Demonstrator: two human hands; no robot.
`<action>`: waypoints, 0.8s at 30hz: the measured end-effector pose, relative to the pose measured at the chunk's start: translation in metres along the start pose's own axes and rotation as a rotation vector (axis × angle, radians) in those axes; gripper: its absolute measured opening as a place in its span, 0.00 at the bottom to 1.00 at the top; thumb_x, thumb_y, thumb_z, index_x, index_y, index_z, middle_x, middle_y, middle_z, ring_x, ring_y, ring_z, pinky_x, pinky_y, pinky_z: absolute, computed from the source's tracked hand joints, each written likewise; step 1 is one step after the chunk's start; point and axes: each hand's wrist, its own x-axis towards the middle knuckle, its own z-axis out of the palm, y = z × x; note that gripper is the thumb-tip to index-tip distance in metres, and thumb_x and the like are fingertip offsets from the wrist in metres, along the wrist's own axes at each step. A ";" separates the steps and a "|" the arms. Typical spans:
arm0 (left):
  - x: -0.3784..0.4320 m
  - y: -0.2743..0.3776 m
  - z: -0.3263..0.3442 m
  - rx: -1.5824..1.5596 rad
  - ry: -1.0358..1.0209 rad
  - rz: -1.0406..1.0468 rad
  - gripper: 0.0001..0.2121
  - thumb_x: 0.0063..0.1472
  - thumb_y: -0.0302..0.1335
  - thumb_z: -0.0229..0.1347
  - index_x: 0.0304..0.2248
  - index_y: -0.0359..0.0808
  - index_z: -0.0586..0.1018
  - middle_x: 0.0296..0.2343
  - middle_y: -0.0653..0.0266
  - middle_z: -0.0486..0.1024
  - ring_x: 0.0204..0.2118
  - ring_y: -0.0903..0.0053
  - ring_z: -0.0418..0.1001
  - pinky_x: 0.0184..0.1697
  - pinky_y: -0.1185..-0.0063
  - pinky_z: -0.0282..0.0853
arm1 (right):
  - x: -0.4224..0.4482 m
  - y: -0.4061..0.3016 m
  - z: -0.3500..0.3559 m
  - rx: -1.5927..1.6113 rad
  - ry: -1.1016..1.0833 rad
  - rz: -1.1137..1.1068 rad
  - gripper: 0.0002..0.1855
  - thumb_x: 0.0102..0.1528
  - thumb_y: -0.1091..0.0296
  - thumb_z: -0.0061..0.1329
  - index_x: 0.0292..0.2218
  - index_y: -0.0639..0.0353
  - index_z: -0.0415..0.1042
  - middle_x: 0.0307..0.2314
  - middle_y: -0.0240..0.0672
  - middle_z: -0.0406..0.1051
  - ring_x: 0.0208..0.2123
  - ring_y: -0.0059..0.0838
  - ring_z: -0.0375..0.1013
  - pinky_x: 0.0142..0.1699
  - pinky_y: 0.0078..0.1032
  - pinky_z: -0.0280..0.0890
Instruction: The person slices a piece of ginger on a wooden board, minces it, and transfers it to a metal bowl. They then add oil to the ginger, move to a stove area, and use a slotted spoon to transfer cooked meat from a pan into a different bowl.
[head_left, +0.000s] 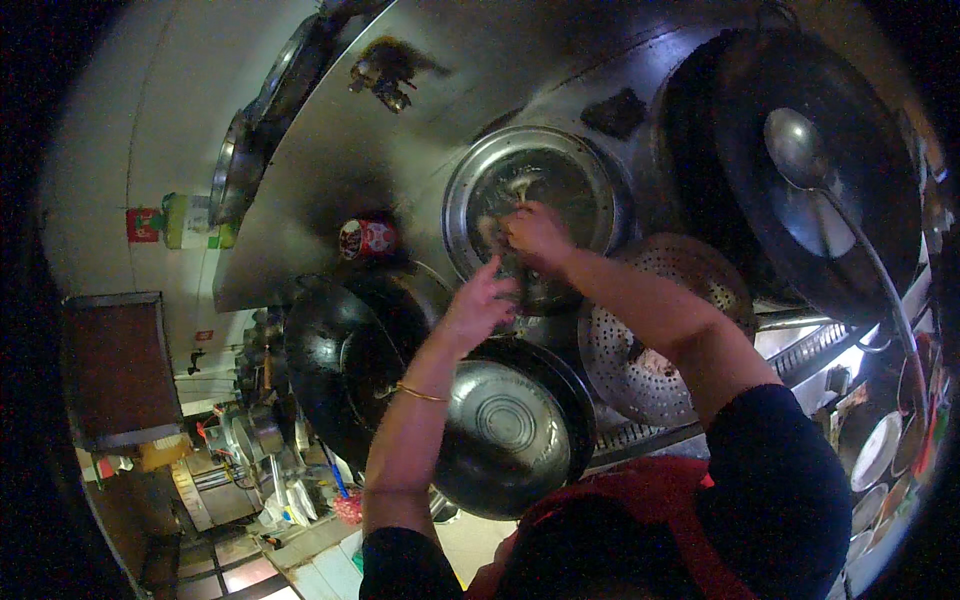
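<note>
Both my hands are over a round metal pot that holds dark liquid. My right hand is above the liquid with its fingers bent in; whether it grips anything is hidden by blur. Just beyond its fingertips a pale, blurred shape shows in the pot, either a piece of something or disturbed liquid. My left hand hovers at the pot's near edge, fingers apart, with no object visible in it. A thin gold-coloured bangle circles the left wrist.
To the right is a large dark wok with a long-handled metal ladle. A perforated metal strainer lies under my right forearm. Nearer me are a shiny wok and a black wok. A red can stands left of the pot.
</note>
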 end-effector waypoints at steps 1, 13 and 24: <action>0.000 0.008 0.007 -0.050 -0.032 -0.182 0.38 0.56 0.22 0.56 0.62 0.34 0.49 0.54 0.51 0.64 0.50 0.68 0.68 0.44 0.71 0.72 | -0.001 0.013 -0.002 -0.033 -0.268 -0.022 0.09 0.51 0.64 0.47 0.33 0.52 0.76 0.30 0.32 0.74 0.44 0.38 0.69 0.55 0.36 0.57; 0.097 -0.050 0.010 0.815 0.032 0.121 0.26 0.51 0.36 0.59 0.48 0.32 0.71 0.35 0.46 0.77 0.33 0.67 0.77 0.39 0.69 0.71 | 0.046 0.030 -0.014 -0.276 -0.152 0.151 0.06 0.48 0.66 0.49 0.29 0.55 0.72 0.38 0.39 0.68 0.41 0.43 0.71 0.38 0.41 0.71; 0.053 0.003 -0.023 0.435 0.280 -0.082 0.12 0.63 0.34 0.52 0.38 0.34 0.72 0.23 0.71 0.70 0.22 0.82 0.65 0.24 0.77 0.62 | 0.071 0.017 -0.047 0.262 0.491 0.227 0.16 0.55 0.63 0.50 0.44 0.57 0.74 0.41 0.46 0.71 0.42 0.49 0.71 0.48 0.37 0.65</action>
